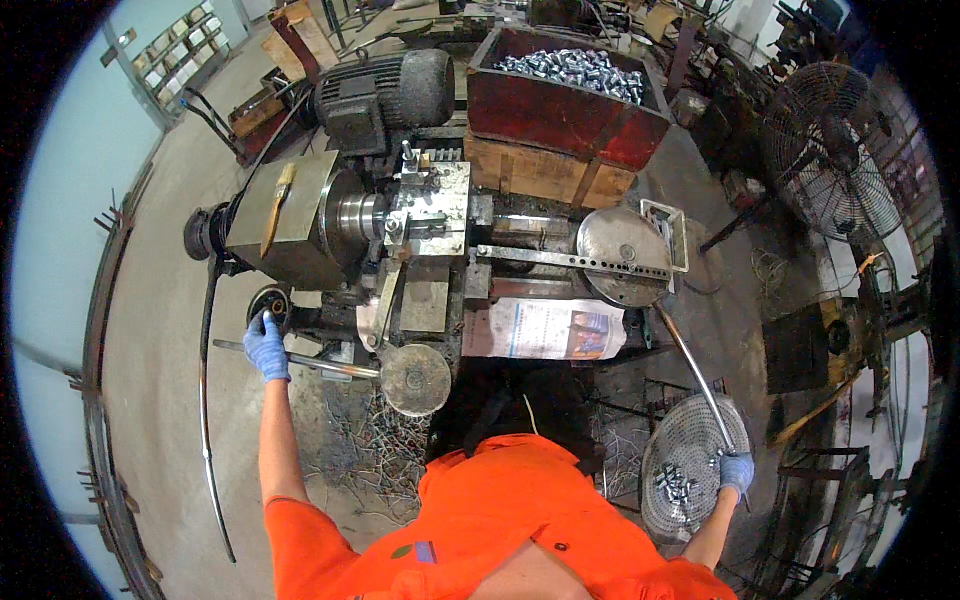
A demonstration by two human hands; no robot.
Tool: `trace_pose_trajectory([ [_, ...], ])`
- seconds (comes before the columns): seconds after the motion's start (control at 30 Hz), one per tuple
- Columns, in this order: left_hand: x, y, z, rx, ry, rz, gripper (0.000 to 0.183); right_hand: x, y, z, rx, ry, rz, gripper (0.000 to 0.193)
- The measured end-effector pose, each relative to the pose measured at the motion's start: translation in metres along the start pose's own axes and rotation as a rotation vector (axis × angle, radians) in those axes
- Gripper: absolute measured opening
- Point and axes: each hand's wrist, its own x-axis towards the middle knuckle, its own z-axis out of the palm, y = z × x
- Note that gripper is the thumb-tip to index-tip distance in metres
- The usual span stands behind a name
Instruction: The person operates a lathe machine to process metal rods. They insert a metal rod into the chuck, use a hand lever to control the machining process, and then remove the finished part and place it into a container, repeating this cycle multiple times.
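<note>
My left hand (266, 350), in a blue glove, is at a small dark handwheel (268, 296) with a brass-coloured ring at its centre, on the near left of a small lathe (290, 215). Its fingers close on the near rim; their tips are partly hidden. Far to the right, my right hand (737, 473), also blue-gloved, wraps round the lower end of a long metal lever (690, 360) that slants down from the machine. Beneath that hand is a round perforated tray (668, 445) with several small shiny metal parts (676, 487) in it.
A brush (278, 210) lies on the lathe's headstock; an electric motor (385, 95) stands behind it. Beyond, a red bin (570, 120) holds many metal parts. A round plate (625, 235) and newspaper (545, 328) are nearby. Metal shavings (375, 450) litter the floor. A fan (835, 150) stands right.
</note>
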Motion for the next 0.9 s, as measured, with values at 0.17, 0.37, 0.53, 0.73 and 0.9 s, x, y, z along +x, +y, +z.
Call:
trace_pose_trajectory([
  [0.17,-0.001,0.001,0.0,0.048,-0.008,0.012,0.028,-0.002,-0.001,0.003,-0.034,0.044,0.026,0.036],
  [0.37,0.002,-0.01,0.002,-0.064,-0.009,-0.01,0.026,-0.008,-0.003,0.003,-0.008,0.04,0.066,0.033],
  [0.53,-0.002,-0.001,0.001,-0.051,-0.015,-0.023,0.027,-0.016,-0.008,-0.004,-0.022,0.033,0.064,0.034],
  [0.73,-0.001,-0.006,0.001,-0.032,-0.004,-0.016,0.028,-0.013,-0.002,0.004,-0.044,0.052,0.044,0.033],
  [0.9,-0.005,0.015,0.0,-0.047,-0.023,-0.031,0.028,-0.008,0.013,0.02,-0.061,0.101,0.018,0.034],
])
